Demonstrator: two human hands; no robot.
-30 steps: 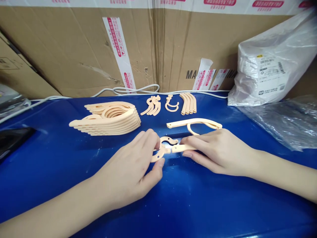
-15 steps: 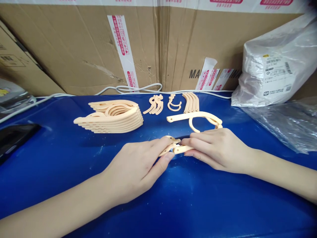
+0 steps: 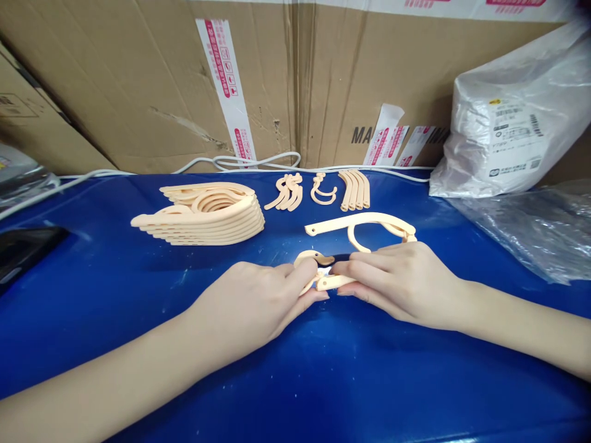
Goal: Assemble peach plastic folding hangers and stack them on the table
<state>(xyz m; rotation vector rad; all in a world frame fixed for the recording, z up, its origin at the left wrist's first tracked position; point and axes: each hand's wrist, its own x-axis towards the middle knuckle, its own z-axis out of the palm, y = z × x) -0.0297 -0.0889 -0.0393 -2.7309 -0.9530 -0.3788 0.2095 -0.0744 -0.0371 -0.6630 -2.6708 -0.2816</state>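
My left hand [image 3: 258, 304] pinches a small peach plastic hook piece [image 3: 310, 258] between thumb and fingers at the middle of the blue table [image 3: 115, 289]. My right hand [image 3: 397, 280] grips the end of a peach hanger arm [image 3: 335, 282], pressed against the hook piece. The two parts meet between my fingertips. The hanger's other arm [image 3: 360, 221] curves away just behind my right hand.
A stack of finished peach hangers [image 3: 203, 215] lies at the left. Small hook parts [image 3: 286, 194], a single hook [image 3: 322, 191] and curved arm pieces [image 3: 355, 189] lie at the back. Cardboard boxes [image 3: 277, 80], a white cable [image 3: 258, 163], plastic bags [image 3: 512, 123] and a black object [image 3: 23, 249] surround them.
My left hand has turned the hook piece flatter and closed in on the arm end. The hanger's rear arm has shifted slightly left. The camera moved a little.
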